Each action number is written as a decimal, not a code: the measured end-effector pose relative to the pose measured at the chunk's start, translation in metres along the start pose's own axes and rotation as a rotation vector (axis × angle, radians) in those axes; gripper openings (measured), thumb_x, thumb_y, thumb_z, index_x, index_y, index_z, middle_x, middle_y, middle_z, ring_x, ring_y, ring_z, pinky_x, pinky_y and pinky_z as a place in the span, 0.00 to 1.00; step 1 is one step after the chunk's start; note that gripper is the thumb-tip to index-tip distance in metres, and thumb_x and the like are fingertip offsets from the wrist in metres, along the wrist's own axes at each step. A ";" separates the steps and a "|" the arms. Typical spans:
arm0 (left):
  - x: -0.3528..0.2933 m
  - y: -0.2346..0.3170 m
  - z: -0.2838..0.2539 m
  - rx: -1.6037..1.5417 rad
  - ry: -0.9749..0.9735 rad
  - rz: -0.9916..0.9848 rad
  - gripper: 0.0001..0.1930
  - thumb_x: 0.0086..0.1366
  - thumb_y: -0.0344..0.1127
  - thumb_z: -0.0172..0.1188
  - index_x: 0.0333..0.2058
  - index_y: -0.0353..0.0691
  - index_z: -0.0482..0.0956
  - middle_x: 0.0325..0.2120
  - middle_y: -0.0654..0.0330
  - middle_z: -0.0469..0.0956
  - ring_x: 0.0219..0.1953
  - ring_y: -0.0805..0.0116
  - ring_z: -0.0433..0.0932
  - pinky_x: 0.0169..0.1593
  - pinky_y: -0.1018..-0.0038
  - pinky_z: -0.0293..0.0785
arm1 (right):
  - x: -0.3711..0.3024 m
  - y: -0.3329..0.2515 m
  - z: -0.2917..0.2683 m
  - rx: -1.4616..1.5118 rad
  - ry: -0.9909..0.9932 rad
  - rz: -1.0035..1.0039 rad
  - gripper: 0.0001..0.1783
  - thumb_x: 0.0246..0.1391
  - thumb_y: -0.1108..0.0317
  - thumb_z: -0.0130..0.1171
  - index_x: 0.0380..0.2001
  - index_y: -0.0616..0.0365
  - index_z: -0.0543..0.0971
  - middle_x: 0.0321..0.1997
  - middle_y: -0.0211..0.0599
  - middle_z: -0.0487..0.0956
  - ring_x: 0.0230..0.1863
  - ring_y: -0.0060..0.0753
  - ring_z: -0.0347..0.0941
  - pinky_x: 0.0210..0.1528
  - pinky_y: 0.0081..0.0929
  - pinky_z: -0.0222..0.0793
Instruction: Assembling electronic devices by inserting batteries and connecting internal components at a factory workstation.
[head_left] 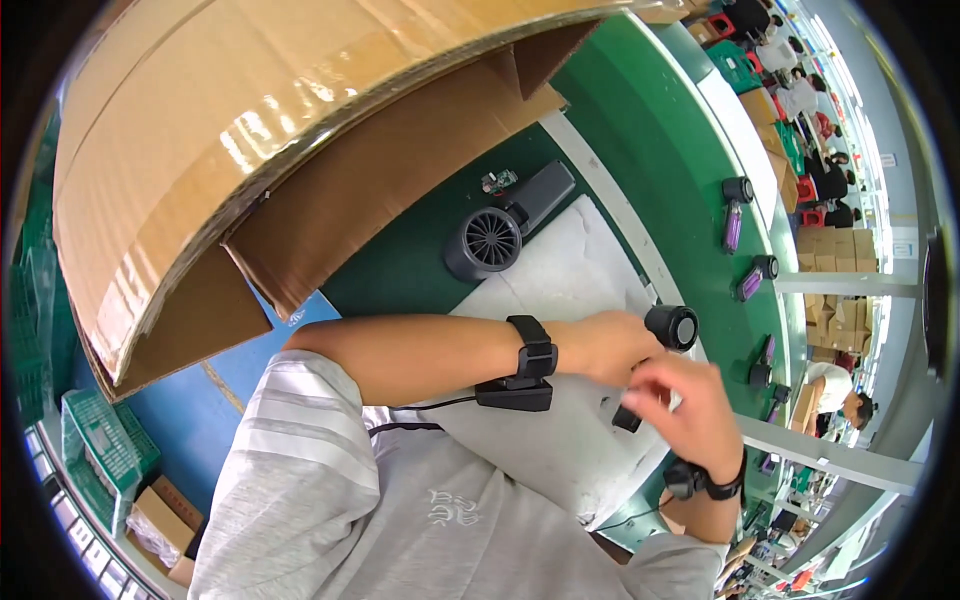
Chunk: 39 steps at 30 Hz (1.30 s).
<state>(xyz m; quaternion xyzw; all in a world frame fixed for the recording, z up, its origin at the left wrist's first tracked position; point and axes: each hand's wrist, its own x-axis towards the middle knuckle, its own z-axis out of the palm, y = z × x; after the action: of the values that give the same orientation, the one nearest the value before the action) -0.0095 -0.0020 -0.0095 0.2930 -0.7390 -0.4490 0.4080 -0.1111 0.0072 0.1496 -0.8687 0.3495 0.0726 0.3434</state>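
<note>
Left hand (615, 345) clenched on black device (676, 329); round head sticks out past the knuckles. Black handle end (628, 417) shows just below the left hand; can't tell whether it is the same piece. Right hand (690, 405) just beside the left, overlapping it in view, thumb and fingers curled; can't tell if it grips anything. White pad (550, 290) under both hands, on green counter (385, 275). Grey fan (490, 240) lies beyond the left forearm, at the pad's edge, handle pointing away; small circuit board (498, 181) near it. Big open box (290, 110) well left of the hands. Purple units (733, 230) in a row, right of the hands.
</note>
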 end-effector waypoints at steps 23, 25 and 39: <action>0.017 -0.010 0.015 0.101 0.042 -0.053 0.05 0.45 0.31 0.59 0.25 0.43 0.80 0.25 0.54 0.80 0.32 0.53 0.79 0.33 0.59 0.72 | 0.213 -0.098 0.019 -0.005 0.035 -0.511 0.11 0.59 0.63 0.54 0.35 0.60 0.79 0.34 0.42 0.80 0.37 0.35 0.75 0.43 0.30 0.69; 0.018 -0.028 0.034 0.010 0.149 0.044 0.06 0.46 0.31 0.60 0.26 0.42 0.80 0.26 0.53 0.80 0.33 0.52 0.79 0.34 0.59 0.72 | 0.198 -0.103 0.013 -0.012 0.043 -0.416 0.11 0.60 0.64 0.54 0.32 0.61 0.79 0.32 0.40 0.80 0.34 0.33 0.76 0.40 0.29 0.70; -0.004 -0.002 -0.009 0.058 0.016 0.033 0.07 0.50 0.27 0.65 0.24 0.37 0.73 0.24 0.54 0.75 0.29 0.51 0.75 0.33 0.61 0.71 | -0.066 0.056 -0.006 1.188 0.657 -0.162 0.17 0.64 0.61 0.48 0.21 0.49 0.61 0.20 0.30 0.65 0.24 0.31 0.67 0.37 0.35 0.66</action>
<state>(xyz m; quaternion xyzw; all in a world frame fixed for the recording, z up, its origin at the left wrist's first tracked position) 0.0001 -0.0035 -0.0099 0.2960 -0.7532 -0.4184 0.4124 -0.1977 0.0114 0.1475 -0.5334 0.3503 -0.4246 0.6423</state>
